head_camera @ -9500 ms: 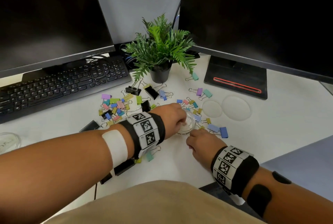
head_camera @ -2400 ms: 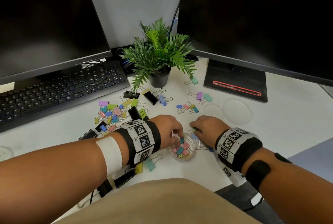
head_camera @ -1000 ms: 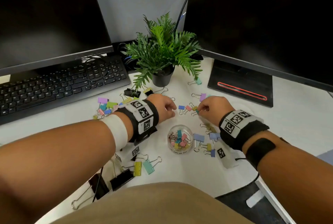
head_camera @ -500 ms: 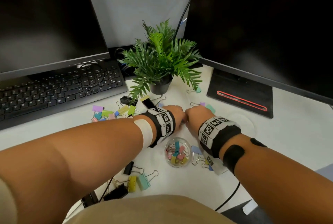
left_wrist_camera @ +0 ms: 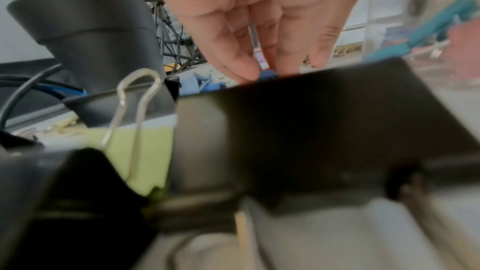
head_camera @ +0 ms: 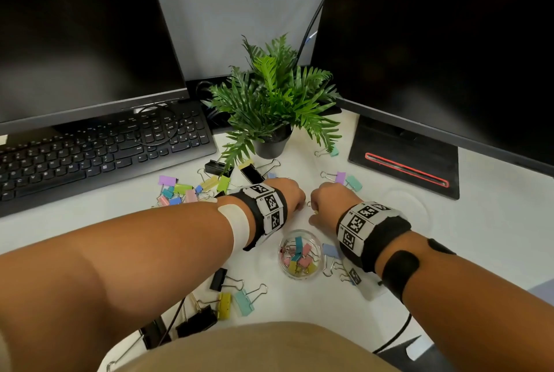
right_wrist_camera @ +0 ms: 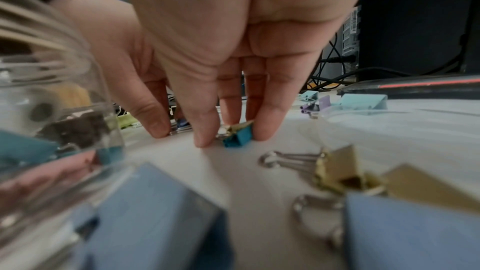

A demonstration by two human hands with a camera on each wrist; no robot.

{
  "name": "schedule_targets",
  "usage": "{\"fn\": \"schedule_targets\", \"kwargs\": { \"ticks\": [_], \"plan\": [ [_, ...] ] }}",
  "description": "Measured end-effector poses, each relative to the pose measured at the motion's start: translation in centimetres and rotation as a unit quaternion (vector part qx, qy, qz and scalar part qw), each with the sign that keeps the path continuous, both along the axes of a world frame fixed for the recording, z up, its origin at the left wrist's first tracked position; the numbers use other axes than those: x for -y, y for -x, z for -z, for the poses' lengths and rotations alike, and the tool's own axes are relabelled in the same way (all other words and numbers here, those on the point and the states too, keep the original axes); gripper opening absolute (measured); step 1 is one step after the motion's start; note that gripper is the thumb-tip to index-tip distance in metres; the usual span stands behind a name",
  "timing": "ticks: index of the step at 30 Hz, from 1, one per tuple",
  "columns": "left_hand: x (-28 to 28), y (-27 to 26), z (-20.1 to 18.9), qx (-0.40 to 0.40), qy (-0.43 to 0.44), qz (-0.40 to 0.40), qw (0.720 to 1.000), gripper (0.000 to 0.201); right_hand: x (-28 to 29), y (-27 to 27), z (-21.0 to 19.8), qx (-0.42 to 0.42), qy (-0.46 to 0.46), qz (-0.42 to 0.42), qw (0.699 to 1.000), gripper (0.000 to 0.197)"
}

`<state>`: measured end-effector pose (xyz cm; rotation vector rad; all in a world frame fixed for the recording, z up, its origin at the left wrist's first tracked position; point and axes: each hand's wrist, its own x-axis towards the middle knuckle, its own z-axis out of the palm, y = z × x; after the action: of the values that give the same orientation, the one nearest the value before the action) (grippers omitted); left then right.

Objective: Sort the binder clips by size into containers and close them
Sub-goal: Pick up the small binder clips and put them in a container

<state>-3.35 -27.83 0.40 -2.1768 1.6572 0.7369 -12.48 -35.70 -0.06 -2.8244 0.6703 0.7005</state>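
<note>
A small clear round container holding several small coloured clips stands in front of my wrists. Beyond it my left hand and right hand are almost touching. In the left wrist view my left hand has thumb and forefinger closing on a small blue clip; a big black clip hides the fingertips' lower edge. In the right wrist view my right hand pinches a small teal clip on the desk, a gold one against it. The container is at its left.
A heap of mixed clips lies left of my hands, with more clips near the front edge. Two clear lids lie to the right. A potted plant, a keyboard and a black monitor base stand behind.
Over the last second both hands have come together just beyond the container and lowered their fingertips onto small clips. The container has stayed put.
</note>
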Motion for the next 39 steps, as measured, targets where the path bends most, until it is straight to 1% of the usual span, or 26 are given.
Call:
{"fn": "schedule_targets", "kwargs": {
  "ticks": [7,13,17,20,22,26,28,30,32,33,34,36,38,39],
  "plan": [
    [-0.4,0.3,-0.3,0.002,-0.026,-0.012,1.000,0.035,-0.4,0.7,0.4,0.026,-0.011,0.010,1.000,0.021],
    [-1.7,0.4,0.5,-0.003,0.014,-0.032,0.999,0.030,-0.7,1.2,0.5,0.047,-0.049,0.058,0.996,0.019],
    [-2.5,0.6,1.2,-0.012,0.042,-0.034,0.998,0.026,-0.9,1.4,0.5,0.034,-0.048,0.052,0.997,0.017],
    [-2.6,0.6,1.0,-0.009,0.016,-0.030,0.999,0.030,-0.9,1.7,0.6,0.027,-0.036,0.040,0.998,0.011],
    [-2.6,0.7,0.7,-0.002,0.000,-0.025,1.000,0.032,-0.7,2.2,0.6,0.020,-0.035,0.046,0.998,0.008],
    [-3.1,1.0,0.8,0.002,0.016,-0.029,0.999,0.029,-0.2,3.2,0.2,0.011,-0.041,0.065,0.997,0.004],
    [-3.5,1.1,1.2,0.003,0.037,-0.033,0.999,0.025,0.0,3.8,-0.3,0.034,-0.058,0.084,0.994,0.007],
    [-3.9,1.1,1.5,0.007,0.056,-0.035,0.998,0.023,0.0,4.1,-1.2,0.101,-0.087,0.099,0.986,0.017],
    [-4.2,1.1,1.8,0.012,0.062,-0.044,0.997,0.023,-0.7,4.3,-2.6,0.174,-0.124,0.079,0.974,0.026],
    [-4.3,1.0,1.9,0.012,0.065,-0.050,0.997,0.024,-1.3,4.4,-3.4,0.192,-0.142,0.061,0.969,0.028],
    [-4.4,1.0,2.0,0.009,0.069,-0.055,0.996,0.023,-2.0,4.4,-4.0,0.195,-0.157,0.040,0.967,0.029],
    [-4.4,1.0,2.0,-0.001,0.076,-0.063,0.995,0.021,-3.4,4.6,-4.4,0.170,-0.161,-0.005,0.972,0.027],
    [-4.4,1.0,2.0,-0.013,0.072,-0.074,0.995,0.020,-4.3,4.7,-4.0,0.146,-0.148,-0.041,0.977,0.018],
    [-4.4,1.0,2.0,-0.019,0.067,-0.081,0.994,0.019,-4.4,4.8,-3.8,0.141,-0.147,-0.046,0.978,0.013]
  ]
}}
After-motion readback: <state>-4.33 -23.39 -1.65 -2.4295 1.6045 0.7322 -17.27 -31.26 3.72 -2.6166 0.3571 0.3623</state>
